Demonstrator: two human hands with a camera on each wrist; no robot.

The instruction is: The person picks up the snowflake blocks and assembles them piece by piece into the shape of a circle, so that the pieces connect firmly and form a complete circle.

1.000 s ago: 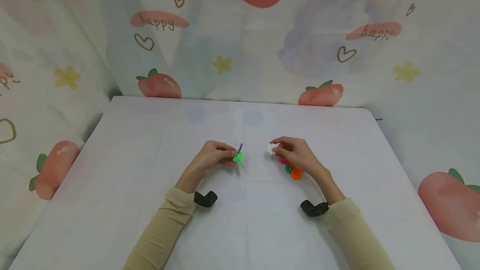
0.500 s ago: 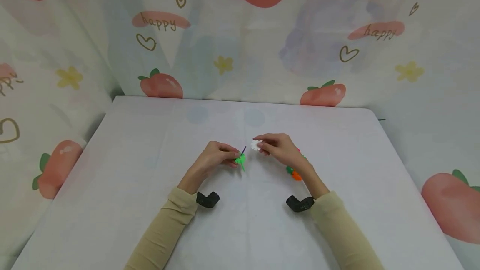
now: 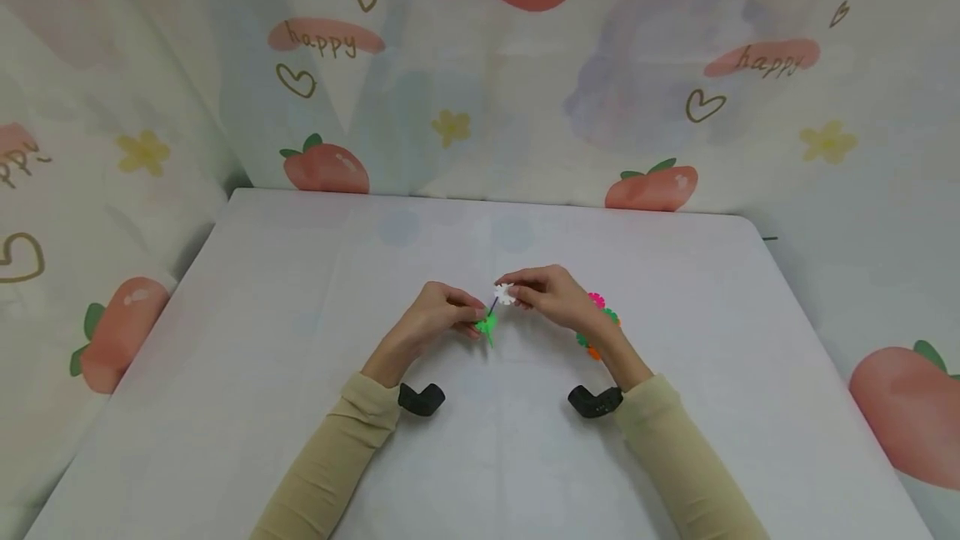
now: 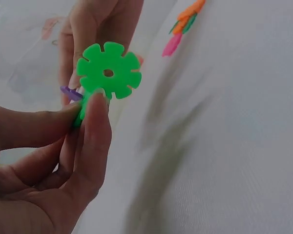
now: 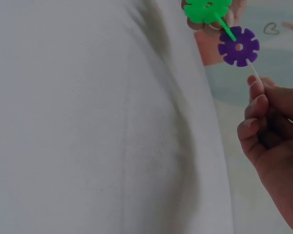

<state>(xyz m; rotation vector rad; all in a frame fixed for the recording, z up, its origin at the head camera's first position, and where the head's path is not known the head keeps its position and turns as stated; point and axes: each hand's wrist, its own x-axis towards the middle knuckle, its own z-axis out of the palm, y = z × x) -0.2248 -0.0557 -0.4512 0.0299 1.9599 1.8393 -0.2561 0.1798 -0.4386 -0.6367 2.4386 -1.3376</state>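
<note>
Hands (image 3: pixel 442 307) pinch notched discs (image 4: pixel 124 75); backdrop (image 3: pixel 517 98) reads "happy".

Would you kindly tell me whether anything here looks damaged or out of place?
Nothing stands out. The left hand holds green discs, the right hand a white disc at the edge of the purple disc, with no visible breakage. The pile by the right arm is partly hidden.
</note>
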